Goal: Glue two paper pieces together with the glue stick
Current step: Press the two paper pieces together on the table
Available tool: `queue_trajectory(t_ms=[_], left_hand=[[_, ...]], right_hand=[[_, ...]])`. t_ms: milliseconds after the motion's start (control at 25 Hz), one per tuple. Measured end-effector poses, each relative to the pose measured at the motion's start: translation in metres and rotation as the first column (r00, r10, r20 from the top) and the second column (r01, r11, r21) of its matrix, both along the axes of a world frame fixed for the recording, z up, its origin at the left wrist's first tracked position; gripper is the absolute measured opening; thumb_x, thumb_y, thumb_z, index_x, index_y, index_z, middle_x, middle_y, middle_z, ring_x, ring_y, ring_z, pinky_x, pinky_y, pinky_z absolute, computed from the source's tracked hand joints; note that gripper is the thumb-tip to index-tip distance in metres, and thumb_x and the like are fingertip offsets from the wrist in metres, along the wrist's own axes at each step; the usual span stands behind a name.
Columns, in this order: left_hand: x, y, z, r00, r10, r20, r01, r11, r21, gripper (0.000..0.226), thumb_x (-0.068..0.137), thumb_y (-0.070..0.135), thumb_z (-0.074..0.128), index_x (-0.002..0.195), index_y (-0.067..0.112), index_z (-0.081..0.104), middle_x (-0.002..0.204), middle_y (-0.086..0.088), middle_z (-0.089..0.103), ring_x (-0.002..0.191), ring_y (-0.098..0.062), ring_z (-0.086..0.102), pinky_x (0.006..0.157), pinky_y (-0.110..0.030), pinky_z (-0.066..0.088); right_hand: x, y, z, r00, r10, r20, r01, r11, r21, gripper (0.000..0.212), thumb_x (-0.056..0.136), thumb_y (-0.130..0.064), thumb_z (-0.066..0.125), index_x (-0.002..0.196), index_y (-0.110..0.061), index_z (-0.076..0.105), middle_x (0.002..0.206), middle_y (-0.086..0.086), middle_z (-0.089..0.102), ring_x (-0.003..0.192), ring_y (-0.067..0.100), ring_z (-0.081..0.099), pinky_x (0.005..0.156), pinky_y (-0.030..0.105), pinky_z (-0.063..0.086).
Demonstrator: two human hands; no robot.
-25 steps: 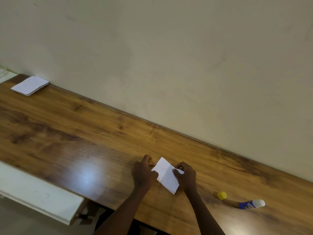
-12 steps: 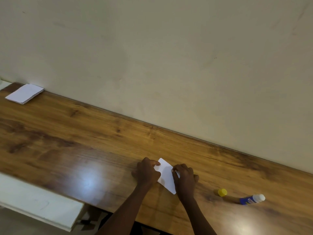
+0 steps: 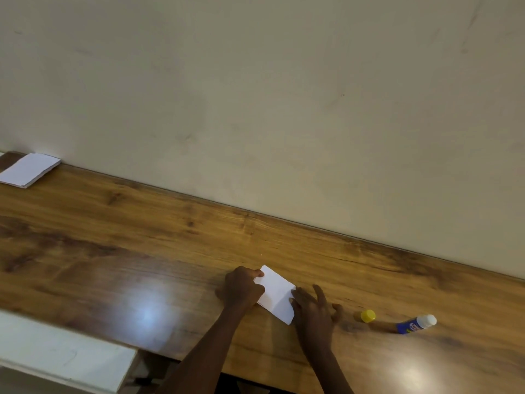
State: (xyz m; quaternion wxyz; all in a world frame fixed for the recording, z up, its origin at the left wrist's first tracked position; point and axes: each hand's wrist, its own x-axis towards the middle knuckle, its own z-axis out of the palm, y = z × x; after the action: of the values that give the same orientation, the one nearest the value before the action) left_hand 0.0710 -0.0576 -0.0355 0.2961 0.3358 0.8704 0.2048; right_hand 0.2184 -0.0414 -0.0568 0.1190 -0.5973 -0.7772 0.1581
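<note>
Paper pieces on table | left grip curled, pinching their edge | right grip splayed flat, touching them

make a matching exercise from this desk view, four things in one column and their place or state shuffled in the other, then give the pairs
1. paper pieces
2. glue stick
3. yellow cap
4. paper stack

a. far left of the desk, by the wall
b. lying on its side, uncapped, far right
c. pinched by the left hand, touched by the right hand
d. loose, just left of the glue stick

Pairs: 1-c, 2-b, 3-d, 4-a
</note>
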Motion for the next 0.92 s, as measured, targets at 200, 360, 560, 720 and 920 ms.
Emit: queue_trajectory(t_ms=[200,360,560,720,920], left_hand=[[-0.002,0.003,0.0,1.0,0.006,0.031,-0.005,1.0,-0.015,0.035,0.076,0.021,0.066,0.11,0.028,0.062,0.124,0.002,0.06,0.114,-0.021,0.051,0.098,-0.046,0.038],[-0.004,0.003,-0.001,0.999,-0.019,0.041,0.02,1.0,-0.023,0.036,0.076,0.02,0.067,0.111,0.027,0.062,0.127,0.002,0.059,0.115,-0.021,0.052,0.099,-0.045,0.038],[-0.015,0.006,0.001,0.984,-0.052,0.171,0.058,0.998,-0.03,0.038,0.076,0.007,0.065,0.111,0.023,0.063,0.132,-0.001,0.055,0.115,-0.023,0.053,0.098,-0.04,0.045],[-0.019,0.008,0.002,0.976,-0.096,0.197,0.106,0.994,-0.039,0.042,0.076,0.002,0.065,0.113,0.021,0.061,0.134,-0.003,0.053,0.114,-0.023,0.054,0.096,-0.037,0.048],[-0.021,0.006,0.0,0.97,-0.125,0.21,0.136,0.99,-0.037,0.048,0.076,-0.001,0.064,0.117,0.023,0.058,0.136,-0.003,0.05,0.12,-0.024,0.049,0.097,-0.041,0.047]], right_hand=[[-0.001,-0.007,0.004,1.0,-0.027,0.011,0.027,0.999,-0.04,0.031,0.086,-0.019,0.056,0.117,-0.021,0.058,0.133,-0.001,0.054,0.139,0.025,0.021,0.107,0.056,0.005],[-0.001,-0.025,0.006,0.995,0.056,0.087,-0.049,0.996,-0.078,0.033,0.089,-0.02,0.051,0.12,-0.029,0.054,0.135,-0.011,0.05,0.14,0.022,0.019,0.099,0.051,0.004],[-0.001,-0.033,0.021,0.954,0.21,0.213,-0.22,0.975,0.024,0.046,0.024,-0.027,0.093,0.064,-0.036,0.071,0.077,-0.02,0.073,0.085,0.019,0.07,0.057,0.045,0.054],[-0.013,-0.025,0.018,0.901,0.367,0.232,-0.379,0.925,0.009,0.053,0.039,-0.024,0.088,0.084,-0.043,0.068,0.094,-0.022,0.069,0.099,0.015,0.064,0.065,0.046,0.053],[-0.033,0.002,0.017,0.876,0.402,0.265,-0.411,0.911,-0.023,0.052,0.073,-0.024,0.068,0.12,-0.038,0.05,0.128,-0.01,0.054,0.126,0.024,0.042,0.093,0.056,0.037]])
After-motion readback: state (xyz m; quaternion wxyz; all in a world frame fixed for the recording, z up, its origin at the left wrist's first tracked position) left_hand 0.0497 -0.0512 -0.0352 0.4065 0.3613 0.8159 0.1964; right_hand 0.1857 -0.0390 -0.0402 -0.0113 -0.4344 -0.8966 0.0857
